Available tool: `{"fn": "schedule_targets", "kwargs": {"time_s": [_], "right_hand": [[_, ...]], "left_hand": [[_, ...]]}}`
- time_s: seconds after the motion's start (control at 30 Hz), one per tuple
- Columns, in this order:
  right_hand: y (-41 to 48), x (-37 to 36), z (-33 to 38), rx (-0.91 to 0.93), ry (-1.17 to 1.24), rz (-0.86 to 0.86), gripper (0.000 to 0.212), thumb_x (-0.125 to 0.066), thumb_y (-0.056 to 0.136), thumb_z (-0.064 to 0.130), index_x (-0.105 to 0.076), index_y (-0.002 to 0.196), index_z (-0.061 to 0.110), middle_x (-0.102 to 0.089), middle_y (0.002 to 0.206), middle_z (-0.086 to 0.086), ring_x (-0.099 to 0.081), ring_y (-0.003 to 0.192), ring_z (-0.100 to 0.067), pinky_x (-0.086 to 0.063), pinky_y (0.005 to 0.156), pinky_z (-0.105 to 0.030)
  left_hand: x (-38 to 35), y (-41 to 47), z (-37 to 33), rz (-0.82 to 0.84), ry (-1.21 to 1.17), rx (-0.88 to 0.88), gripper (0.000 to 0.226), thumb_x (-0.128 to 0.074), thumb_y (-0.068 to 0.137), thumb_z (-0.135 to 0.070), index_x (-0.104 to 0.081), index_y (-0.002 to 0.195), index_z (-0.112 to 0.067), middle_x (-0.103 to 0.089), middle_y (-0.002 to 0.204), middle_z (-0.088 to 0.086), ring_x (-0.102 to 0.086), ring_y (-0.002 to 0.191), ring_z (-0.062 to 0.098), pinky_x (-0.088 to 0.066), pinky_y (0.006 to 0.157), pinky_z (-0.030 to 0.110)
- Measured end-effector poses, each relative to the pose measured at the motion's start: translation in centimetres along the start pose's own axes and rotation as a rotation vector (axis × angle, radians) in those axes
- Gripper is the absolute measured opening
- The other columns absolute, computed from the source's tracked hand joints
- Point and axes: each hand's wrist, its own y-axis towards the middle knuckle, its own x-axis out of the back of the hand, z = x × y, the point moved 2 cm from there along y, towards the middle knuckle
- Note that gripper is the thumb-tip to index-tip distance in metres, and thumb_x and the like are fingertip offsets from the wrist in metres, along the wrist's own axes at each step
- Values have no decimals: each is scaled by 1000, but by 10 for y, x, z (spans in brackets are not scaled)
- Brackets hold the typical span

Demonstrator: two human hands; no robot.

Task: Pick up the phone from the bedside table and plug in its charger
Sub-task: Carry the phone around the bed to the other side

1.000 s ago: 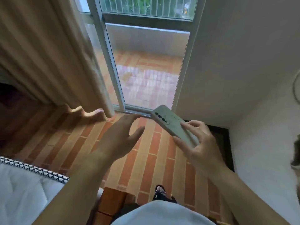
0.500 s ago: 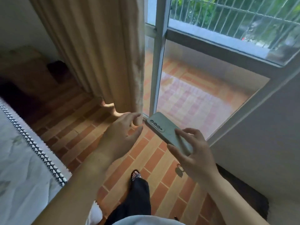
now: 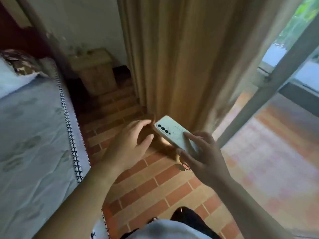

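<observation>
Right hand [image 3: 203,152] grasps the pale green phone [image 3: 174,133] back-up, fingertip grip only, above the brick floor [image 3: 155,187]. Left hand [image 3: 131,144] released, just beside it. No charger visible. Risk: phone slips from fingertips onto brick while walking

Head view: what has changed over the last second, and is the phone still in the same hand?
The view has swung left: the balcony door has slid to the right edge, and the bed and bedside table have come into sight. Unchanged: the right hand still holds the phone, camera side up; the left hand stays open beside it, not touching.
</observation>
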Motion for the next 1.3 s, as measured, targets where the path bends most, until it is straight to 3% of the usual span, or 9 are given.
{"fn": "schedule_targets", "kwargs": {"time_s": [0.13, 0.23, 0.3, 0.57, 0.7, 0.77, 0.9, 1.13, 1.3], "right_hand": [[80, -25, -3, 30, 32, 48, 62, -52, 72, 67, -54, 123, 32, -43, 114, 15, -48, 104, -8, -49, 83, -29], [148, -52, -9, 48, 85, 85, 60, -57, 70, 65, -55, 122, 35, -44, 108, 18, -47, 102, 3, -39, 77, -6], [198, -70, -13, 78, 112, 110, 57, -60, 71, 62, -56, 121, 34, -45, 107, 18, -44, 100, 8, -34, 76, 0], [398, -115, -9, 212, 150, 249, 59, -55, 72, 67, -52, 123, 38, -42, 120, 17, -42, 110, 3, -37, 88, -10], [474, -157, 3, 222, 259, 308, 57, -62, 70, 59, -57, 119, 32, -42, 116, 15, -47, 111, -5, -46, 93, -37], [504, -183, 12, 239, 268, 332, 59, -62, 69, 61, -56, 119, 31, -42, 115, 18, -48, 109, -3, -49, 88, -34], [568, -240, 39, 320, 258, 411, 59, -61, 69, 62, -54, 120, 32, -42, 114, 18, -45, 109, 2, -38, 87, -8], [695, -338, 97, 332, 232, 462, 63, -57, 70, 66, -50, 123, 34, -37, 119, 18, -44, 110, -4, -52, 84, -34], [775, -390, 134, 348, 182, 418, 70, -51, 67, 72, -51, 124, 32, -37, 116, 19, -40, 107, 2, -44, 85, -22]], "left_hand": [[23, 50, 38, -17, 23, 74, 43, -45, 88, -48, -40, 130, -40, -44, 137, -17, -36, 115, -6, -38, 87, 22], [37, 101, 68, -71, 45, 108, 43, -44, 87, -50, -39, 129, -42, -48, 134, -16, -45, 115, 2, -43, 87, 28], [45, 139, 88, -106, 63, 129, 44, -43, 86, -52, -38, 129, -43, -49, 132, -14, -52, 107, 7, -48, 84, 34], [90, 295, 144, -219, 120, 216, 45, -41, 86, -53, -38, 129, -40, -48, 134, -9, -51, 112, 9, -48, 83, 38], [116, 344, 182, -281, 133, 293, 44, -45, 88, -45, -42, 130, -33, -49, 132, -4, -48, 113, 8, -41, 84, 30], [131, 359, 204, -295, 153, 328, 46, -44, 87, -45, -42, 131, -31, -50, 132, -2, -49, 106, 7, -40, 82, 29], [170, 393, 257, -363, 219, 361, 42, -50, 88, -39, -47, 128, -27, -54, 127, 1, -51, 103, 7, -38, 79, 24], [255, 479, 357, -391, 259, 402, 43, -44, 86, -47, -45, 127, -32, -51, 128, -4, -43, 100, -1, -37, 76, 23], [319, 543, 421, -371, 270, 382, 46, -44, 87, -46, -45, 129, -26, -52, 129, 1, -51, 109, 12, -40, 80, 27]]}}
